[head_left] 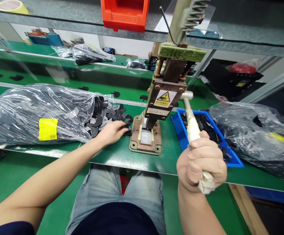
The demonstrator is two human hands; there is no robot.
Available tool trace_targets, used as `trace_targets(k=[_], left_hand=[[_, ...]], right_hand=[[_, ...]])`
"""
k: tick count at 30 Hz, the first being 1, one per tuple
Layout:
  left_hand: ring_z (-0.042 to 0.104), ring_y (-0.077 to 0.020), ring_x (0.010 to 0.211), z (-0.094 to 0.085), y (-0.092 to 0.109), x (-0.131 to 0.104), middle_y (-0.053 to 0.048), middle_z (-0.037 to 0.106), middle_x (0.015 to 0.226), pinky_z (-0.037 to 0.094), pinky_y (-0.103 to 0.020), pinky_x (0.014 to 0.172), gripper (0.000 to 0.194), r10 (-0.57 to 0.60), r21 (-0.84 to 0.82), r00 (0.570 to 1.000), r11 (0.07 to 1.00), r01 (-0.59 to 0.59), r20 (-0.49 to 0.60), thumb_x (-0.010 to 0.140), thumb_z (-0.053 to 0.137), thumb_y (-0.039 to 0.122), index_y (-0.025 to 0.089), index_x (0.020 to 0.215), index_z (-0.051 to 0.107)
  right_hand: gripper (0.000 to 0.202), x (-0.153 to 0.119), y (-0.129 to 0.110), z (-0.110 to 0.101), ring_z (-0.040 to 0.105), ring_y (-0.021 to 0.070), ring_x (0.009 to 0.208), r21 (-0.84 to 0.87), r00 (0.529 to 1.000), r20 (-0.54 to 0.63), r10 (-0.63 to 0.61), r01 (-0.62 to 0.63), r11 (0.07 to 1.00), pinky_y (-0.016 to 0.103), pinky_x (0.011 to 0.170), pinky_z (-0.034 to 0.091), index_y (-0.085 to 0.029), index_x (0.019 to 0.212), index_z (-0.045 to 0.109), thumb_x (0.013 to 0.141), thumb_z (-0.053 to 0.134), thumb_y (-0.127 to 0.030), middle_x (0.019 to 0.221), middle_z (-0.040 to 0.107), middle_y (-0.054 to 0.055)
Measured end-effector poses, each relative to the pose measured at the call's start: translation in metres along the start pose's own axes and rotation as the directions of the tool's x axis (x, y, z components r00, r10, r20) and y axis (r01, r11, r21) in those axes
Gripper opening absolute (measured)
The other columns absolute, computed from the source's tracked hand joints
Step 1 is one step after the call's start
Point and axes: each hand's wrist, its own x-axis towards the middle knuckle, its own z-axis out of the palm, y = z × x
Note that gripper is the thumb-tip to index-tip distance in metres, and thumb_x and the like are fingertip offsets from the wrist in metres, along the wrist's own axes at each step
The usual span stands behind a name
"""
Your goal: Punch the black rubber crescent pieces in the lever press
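My right hand (pixel 202 163) is wrapped round the tape-covered lever handle (pixel 192 125) of a hand press. The press (pixel 167 85) stands upright on the bench, with its ram low over a small pale metal block (pixel 146 137) on the base plate (pixel 135 141). Just left of that base, my left hand (pixel 113 132) has its thumb and fingertips closed on a small black piece (pixel 125 126); its full shape is partly hidden. Behind the left hand lies a heap of flat, curved black and grey pieces (pixel 107 112) spilling from a clear plastic bag (pixel 41 107).
Right of the press sit a blue bin (pixel 181 130) of dark parts and another clear bag (pixel 259 130). Overhead runs a metal shelf (pixel 65 21) with an orange bin (pixel 124 21). Several black pieces lie on the green surface (pixel 65 83) behind.
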Motion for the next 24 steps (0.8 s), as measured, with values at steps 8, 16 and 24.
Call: trace_targets(k=[8, 16, 24], left_hand=[[0.068, -0.0144, 0.054, -0.001, 0.028, 0.022, 0.002, 0.069, 0.064, 0.050, -0.022, 0.049, 0.038, -0.250, -0.536, 0.932, 0.766, 0.356, 0.262, 0.087, 0.079, 0.052, 0.021, 0.089, 0.059], [0.056, -0.0100, 0.036, 0.044, 0.044, 0.054, 0.001, 0.066, 0.050, 0.040, -0.017, 0.039, 0.039, -0.221, -0.573, 0.867, 0.673, 0.467, 0.447, 0.096, 0.072, 0.051, 0.020, 0.083, 0.050], [0.060, -0.0135, 0.037, 0.049, 0.053, 0.067, 0.005, 0.062, 0.048, 0.042, -0.018, 0.039, 0.030, -0.183, -0.456, 0.822, 0.757, 0.468, 0.539, 0.098, 0.069, 0.047, 0.021, 0.103, 0.054]], right_hand=[[0.030, 0.000, 0.002, 0.009, 0.059, 0.0192, 0.071, 0.059, 0.997, -0.074, -0.035, 0.039, 0.998, 0.059, 0.101, 0.054, -0.024, 0.064, 0.048, 0.084, 0.069, -0.032, 0.062, 0.049, -0.003], [0.027, 0.002, 0.000, -0.005, 0.061, 0.0198, 0.077, 0.023, 0.997, 0.072, -0.040, 0.038, 0.999, 0.060, 0.103, 0.055, -0.025, 0.067, 0.050, 0.085, 0.069, -0.033, 0.067, 0.055, -0.004], [0.035, -0.002, -0.001, -0.001, 0.063, 0.0192, 0.075, -0.026, 1.000, 0.018, 0.004, -0.004, 1.000, 0.059, 0.103, 0.057, -0.027, 0.066, 0.047, 0.089, 0.068, -0.043, 0.064, 0.051, -0.003]])
